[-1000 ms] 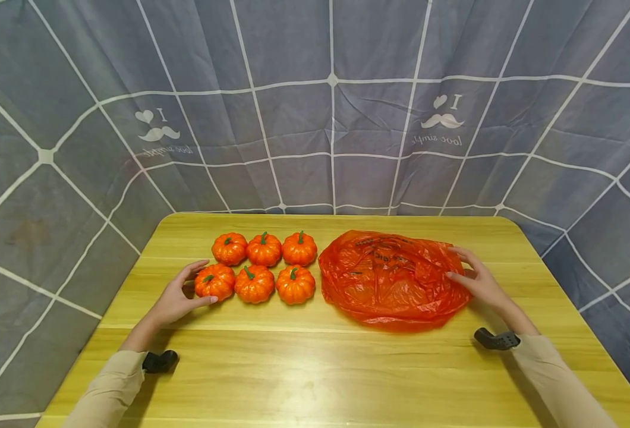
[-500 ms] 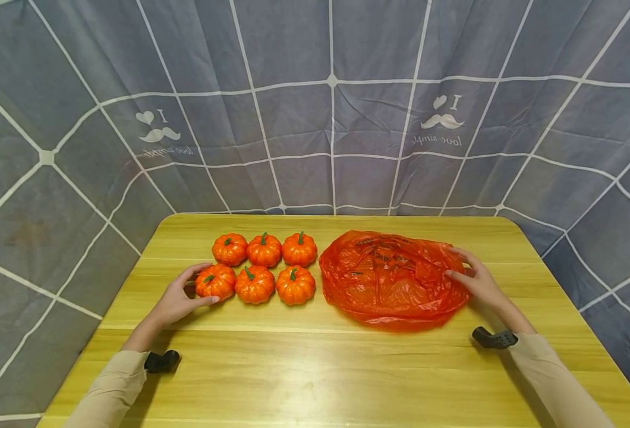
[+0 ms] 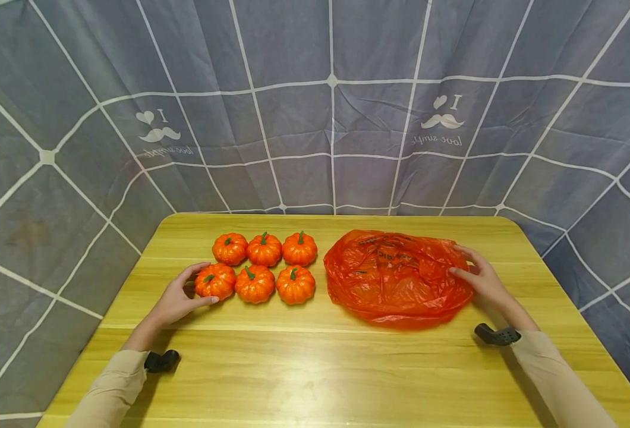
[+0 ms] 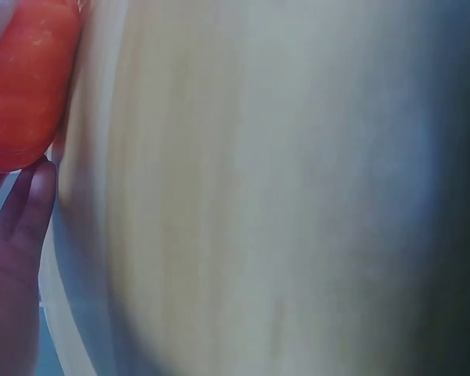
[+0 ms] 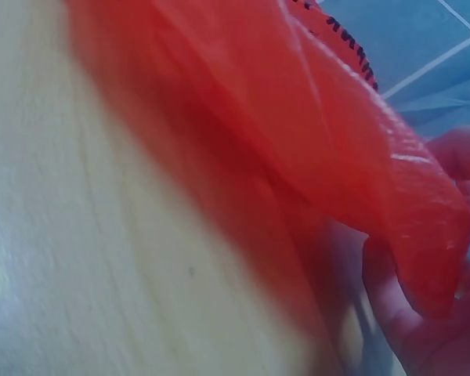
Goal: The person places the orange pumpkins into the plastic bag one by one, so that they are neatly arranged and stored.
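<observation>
Small glossy orange pumpkins with green stems stand in two rows of three in the head view. My left hand (image 3: 175,302) is curled round the near-left pumpkin (image 3: 216,282), thumb in front and fingers behind. That pumpkin (image 4: 25,90) fills the upper left corner of the left wrist view. On the right lies a crumpled, translucent red plastic bag (image 3: 395,282) with dark print. My right hand (image 3: 487,286) holds its right edge. In the right wrist view a fold of the bag (image 5: 313,149) runs between thumb and fingers, which it partly covers.
The other pumpkins, such as the near-middle one (image 3: 254,285) and the far-right one (image 3: 299,249), stand close together. Everything rests on a wood-grain table (image 3: 304,368). A grey-blue curtain (image 3: 293,125) with white lines hangs behind and at both sides.
The red bag has shifted slightly to the right along with my right hand, widening the gap to the pumpkins. My left hand and the pumpkins stay practically in place.
</observation>
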A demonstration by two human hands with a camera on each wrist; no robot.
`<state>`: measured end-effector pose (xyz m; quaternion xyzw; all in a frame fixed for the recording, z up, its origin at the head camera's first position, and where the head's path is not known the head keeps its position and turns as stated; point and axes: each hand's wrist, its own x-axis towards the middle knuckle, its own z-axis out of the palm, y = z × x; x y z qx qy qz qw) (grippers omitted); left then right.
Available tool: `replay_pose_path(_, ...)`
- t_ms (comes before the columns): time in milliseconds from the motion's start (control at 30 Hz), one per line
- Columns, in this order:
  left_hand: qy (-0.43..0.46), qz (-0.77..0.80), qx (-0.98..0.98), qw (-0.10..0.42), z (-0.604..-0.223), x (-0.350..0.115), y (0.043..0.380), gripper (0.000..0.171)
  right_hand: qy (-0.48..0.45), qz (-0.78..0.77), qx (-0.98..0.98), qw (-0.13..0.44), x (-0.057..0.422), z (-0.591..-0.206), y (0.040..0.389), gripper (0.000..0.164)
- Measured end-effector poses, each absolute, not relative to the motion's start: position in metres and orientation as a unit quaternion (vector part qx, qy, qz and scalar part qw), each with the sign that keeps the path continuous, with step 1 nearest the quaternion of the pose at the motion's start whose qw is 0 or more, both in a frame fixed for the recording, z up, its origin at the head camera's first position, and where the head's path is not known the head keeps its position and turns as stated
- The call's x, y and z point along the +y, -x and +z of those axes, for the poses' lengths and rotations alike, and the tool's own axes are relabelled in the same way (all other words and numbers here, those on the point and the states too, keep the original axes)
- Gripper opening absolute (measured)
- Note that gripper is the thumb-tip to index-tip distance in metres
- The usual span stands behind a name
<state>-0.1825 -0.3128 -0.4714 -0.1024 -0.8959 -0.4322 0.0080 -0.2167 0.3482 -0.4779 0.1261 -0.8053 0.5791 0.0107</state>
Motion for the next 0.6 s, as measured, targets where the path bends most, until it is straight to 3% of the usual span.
replay_pose_path(333,0.112,-0.442,-0.889,0.053,-0.4743,-0.3147,0.1792,0.075,-0.125,0.553,-0.823,0.012,0.3487,-0.4727,0.2141,0.057)
replay_pose_path(600,0.114,-0.463,-0.878,0.049,-0.4706,-0.3157,0.1775,0.074,-0.106,0.569,-0.816,0.000,0.3492,-0.4738,0.2148,0.058)
